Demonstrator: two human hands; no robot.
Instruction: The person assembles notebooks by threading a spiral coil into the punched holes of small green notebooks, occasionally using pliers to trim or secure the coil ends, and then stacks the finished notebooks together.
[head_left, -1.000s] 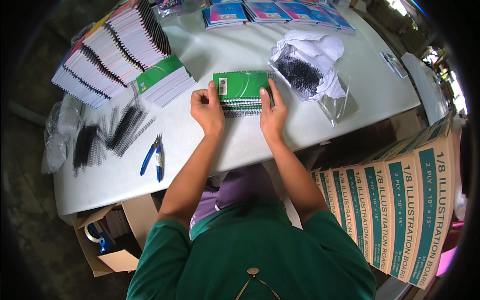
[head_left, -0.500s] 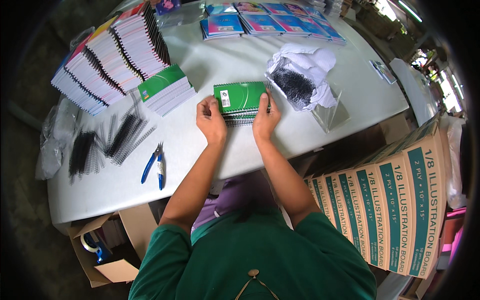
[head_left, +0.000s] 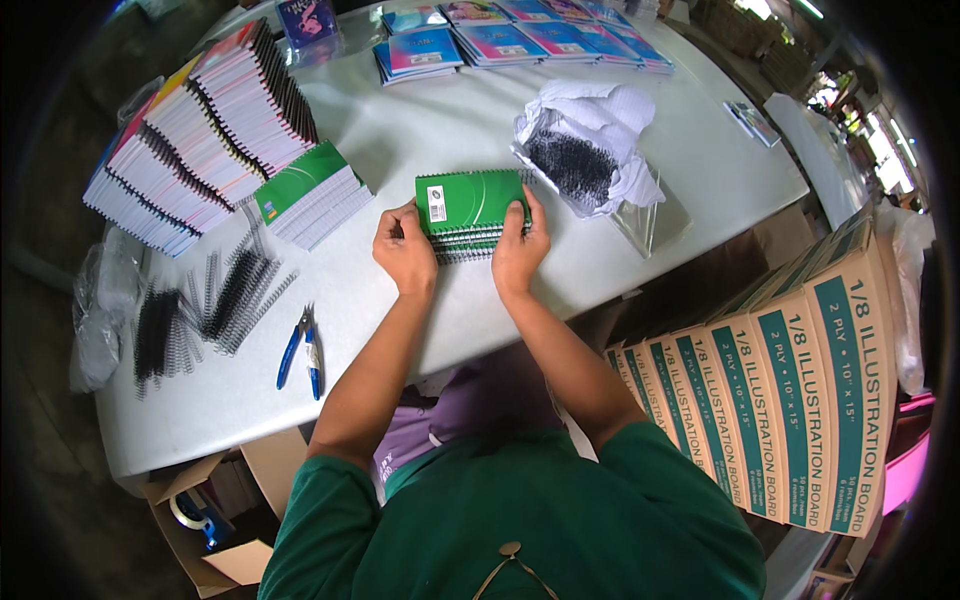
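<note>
A stack of small green spiral notebooks point(head_left: 470, 200) lies on the table in front of me, a white label on the top cover. My left hand point(head_left: 405, 245) grips its left side, and my right hand point(head_left: 522, 240) clasps the right side with the thumb on the cover. Black wire coils show along the stack's near and far edges. Left of it, a pile of green-covered page blocks point(head_left: 315, 195) stands beside tall rows of coil-bound notebooks point(head_left: 200, 140). Blue-handled cutting pliers point(head_left: 300, 350) lie nearer to me, by loose black spiral coils point(head_left: 225, 295).
Crumpled white paper point(head_left: 590, 150) holding small black coils sits right of the stack, near a clear plastic sleeve point(head_left: 640, 215). Blue-pink notebooks point(head_left: 510, 42) line the far side. Large cartons point(head_left: 770, 390) stand at the right; an open box point(head_left: 225, 510) with a tape dispenser sits lower left.
The view has shifted slightly, so the table things appear moved a little left. Both hands still hold the notebook stack, whose near-edge coils now look more spread out.
</note>
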